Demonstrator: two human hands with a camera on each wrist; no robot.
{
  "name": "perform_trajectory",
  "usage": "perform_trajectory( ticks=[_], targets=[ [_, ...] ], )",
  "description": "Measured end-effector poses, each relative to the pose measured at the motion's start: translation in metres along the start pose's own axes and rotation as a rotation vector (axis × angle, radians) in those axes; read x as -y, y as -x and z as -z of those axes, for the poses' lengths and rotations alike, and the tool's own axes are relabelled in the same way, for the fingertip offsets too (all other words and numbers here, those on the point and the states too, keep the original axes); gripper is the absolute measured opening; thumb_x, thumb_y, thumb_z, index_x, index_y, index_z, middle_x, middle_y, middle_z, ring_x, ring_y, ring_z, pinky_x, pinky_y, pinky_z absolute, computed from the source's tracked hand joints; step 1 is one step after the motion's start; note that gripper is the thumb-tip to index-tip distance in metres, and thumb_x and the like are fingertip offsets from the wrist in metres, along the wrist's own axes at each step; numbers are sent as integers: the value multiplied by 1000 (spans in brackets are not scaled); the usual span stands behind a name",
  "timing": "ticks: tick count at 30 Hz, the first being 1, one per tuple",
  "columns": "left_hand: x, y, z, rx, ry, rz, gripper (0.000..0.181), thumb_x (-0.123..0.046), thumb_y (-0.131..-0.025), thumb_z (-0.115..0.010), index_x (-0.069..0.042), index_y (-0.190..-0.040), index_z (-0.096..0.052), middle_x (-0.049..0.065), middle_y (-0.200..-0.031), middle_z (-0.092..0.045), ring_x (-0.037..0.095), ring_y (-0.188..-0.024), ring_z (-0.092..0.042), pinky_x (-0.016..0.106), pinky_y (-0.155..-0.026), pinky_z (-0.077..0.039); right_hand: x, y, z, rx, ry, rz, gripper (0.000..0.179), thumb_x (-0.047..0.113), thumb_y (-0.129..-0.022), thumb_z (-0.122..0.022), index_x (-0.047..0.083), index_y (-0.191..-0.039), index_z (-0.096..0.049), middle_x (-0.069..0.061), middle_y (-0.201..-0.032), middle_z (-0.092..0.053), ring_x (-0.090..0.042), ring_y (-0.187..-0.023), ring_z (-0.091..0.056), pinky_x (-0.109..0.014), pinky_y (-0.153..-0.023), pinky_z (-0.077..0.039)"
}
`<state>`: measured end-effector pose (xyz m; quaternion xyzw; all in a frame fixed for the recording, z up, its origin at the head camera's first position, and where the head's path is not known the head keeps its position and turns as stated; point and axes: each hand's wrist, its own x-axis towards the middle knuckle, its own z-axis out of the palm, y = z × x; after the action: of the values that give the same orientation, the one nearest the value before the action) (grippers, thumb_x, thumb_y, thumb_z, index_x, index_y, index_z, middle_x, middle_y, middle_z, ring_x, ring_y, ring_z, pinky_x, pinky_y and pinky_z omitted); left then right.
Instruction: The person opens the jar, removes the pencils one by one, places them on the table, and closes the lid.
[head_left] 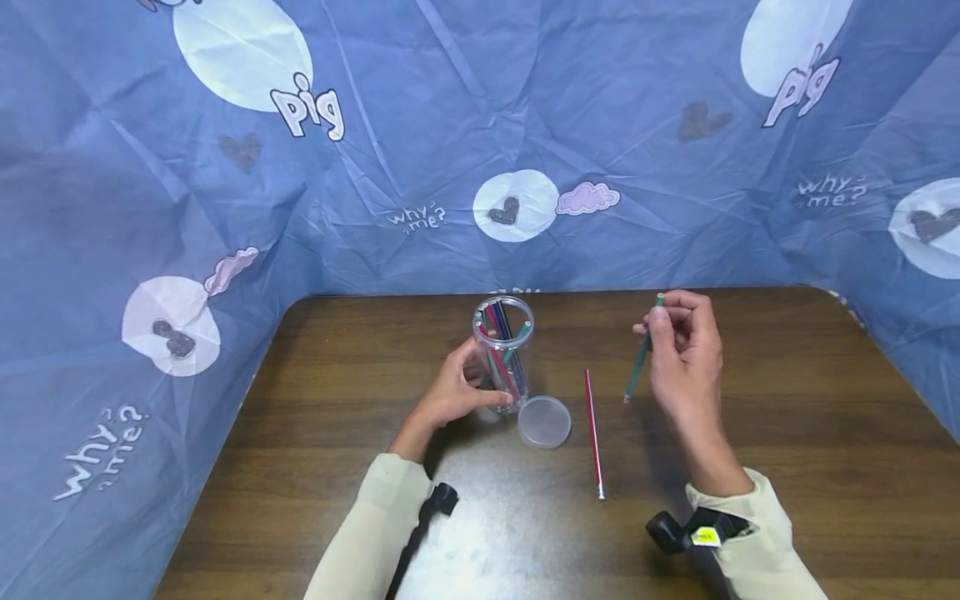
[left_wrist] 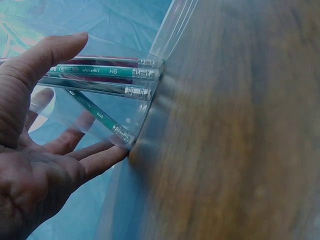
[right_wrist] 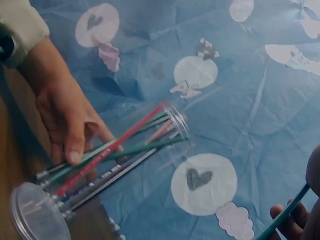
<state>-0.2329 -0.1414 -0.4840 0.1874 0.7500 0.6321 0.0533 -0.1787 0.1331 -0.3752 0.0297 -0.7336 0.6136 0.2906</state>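
Note:
A clear plastic jar (head_left: 530, 367) stands upright on the table, holding several pencils (head_left: 501, 350) in red, green and dark colours. My left hand (head_left: 455, 388) curls round its left side, thumb in front; in the left wrist view the jar's wall lies between thumb and fingers, and pencil eraser ends (left_wrist: 145, 74) rest at its bottom. My right hand (head_left: 687, 358) pinches a green pencil (head_left: 639, 368) near its upper end, tilted above the table to the right of the jar. Only fingertips of that hand show in the right wrist view, with the green pencil (right_wrist: 285, 214).
A round translucent lid (head_left: 544, 422) lies flat just in front of the jar. Right of it, a red pencil (head_left: 593, 433) lies on the brown wooden table (head_left: 810, 400). A blue printed cloth (head_left: 420, 150) hangs behind and at the sides.

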Motion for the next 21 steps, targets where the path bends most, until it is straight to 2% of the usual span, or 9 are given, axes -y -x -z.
perform_trajectory(
  ticks=[6,11,16,19,21],
  targets=[
    [-1,-1,1,12,-8,-7,79,7,-69,-86,-2,-138,-50,20,-127,-62,38,-116,-60,50,-99,-49,-10,-8,8,-21,115,-43,25,13,-104,-50,-5,-122,-51,-2,-89,-58,-4,-75,-64,-16,-65,-49],
    [2,1,0,1,3,-12,80,9,-68,-85,0,-139,-49,22,-126,-62,40,-114,-61,52,-98,-49,-27,-9,8,20,250,-83,25,20,-104,-51,2,-122,-53,-10,-92,-63,4,-72,-62,-14,-61,-45],
    [-1,1,0,-2,-3,-6,79,7,-67,-87,-3,-137,-51,19,-124,-64,33,-111,-63,49,-98,-50,-45,-9,5,63,374,-125,23,22,-104,-52,6,-119,-55,-15,-91,-70,8,-66,-59,-17,-61,-44],
    [0,0,0,3,-4,-6,78,5,-67,-87,-4,-136,-52,18,-122,-65,32,-110,-63,49,-98,-50,-54,-10,4,79,421,-147,22,22,-104,-52,6,-119,-55,-16,-91,-71,5,-65,-61,-22,-64,-44],
    [2,0,0,3,-4,-9,77,5,-67,-87,-4,-135,-52,18,-121,-65,31,-109,-64,49,-97,-51,-59,-10,4,98,442,-157,22,22,-104,-51,6,-119,-55,-16,-91,-72,-7,-68,-67,-27,-66,-44]
  ],
)
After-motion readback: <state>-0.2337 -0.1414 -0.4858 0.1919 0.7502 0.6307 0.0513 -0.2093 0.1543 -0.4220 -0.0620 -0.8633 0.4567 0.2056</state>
